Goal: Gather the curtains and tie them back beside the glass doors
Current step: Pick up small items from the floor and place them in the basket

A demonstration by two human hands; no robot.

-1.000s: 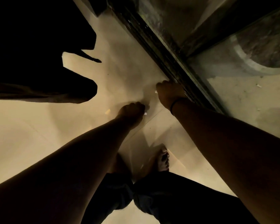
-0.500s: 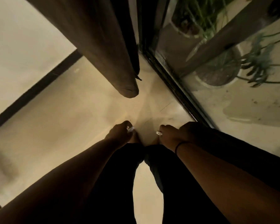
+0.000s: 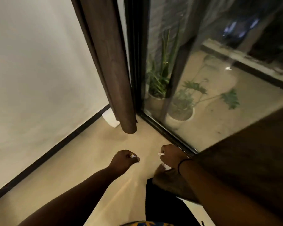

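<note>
A dark brown curtain (image 3: 111, 70) hangs gathered in a narrow bunch in the corner, between the white wall and the frame of the glass doors (image 3: 219, 95). Its bottom end hangs just above the floor. A second stretch of brown curtain (image 3: 252, 152) fills the right side, close to me and behind my right forearm. My left hand (image 3: 123, 160) is a closed fist low in the middle, apart from both curtains. My right hand (image 3: 172, 156) is also a fist, beside the door's bottom track and next to the near curtain's edge. I see nothing held in either hand.
A white object (image 3: 110, 119) sits on the floor behind the gathered curtain. Potted plants (image 3: 181, 110) stand outside the glass. A black skirting strip (image 3: 55, 147) runs along the white wall. My bare foot (image 3: 163, 175) is on the beige floor below my right hand.
The view has risen from the floor at my feet to the corner, bringing the gathered curtain and the plants into sight. Both hands stayed closed and moved slightly apart.
</note>
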